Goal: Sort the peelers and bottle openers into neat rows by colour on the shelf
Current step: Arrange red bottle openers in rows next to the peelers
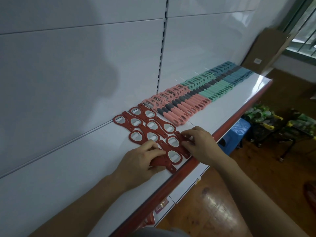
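Observation:
Several red bottle openers (150, 124) lie in overlapping rows on the white shelf (68, 168). My left hand (142, 159) grips the handle end of the nearest red opener (172, 158) at the shelf's front edge. My right hand (200, 142) pinches another red opener (182, 139) beside it. Beyond them lie rows of pink peelers (181, 105), mint green peelers (213, 88) and blue peelers (236, 72), each with a dark grey grip.
The shelf has a red front edge (227, 124) and a white slotted back panel (85, 65). A cardboard box (266, 50) stands at the far end. Below to the right are a blue stool (234, 134), a trolley of green packs (263, 117) and a wooden floor.

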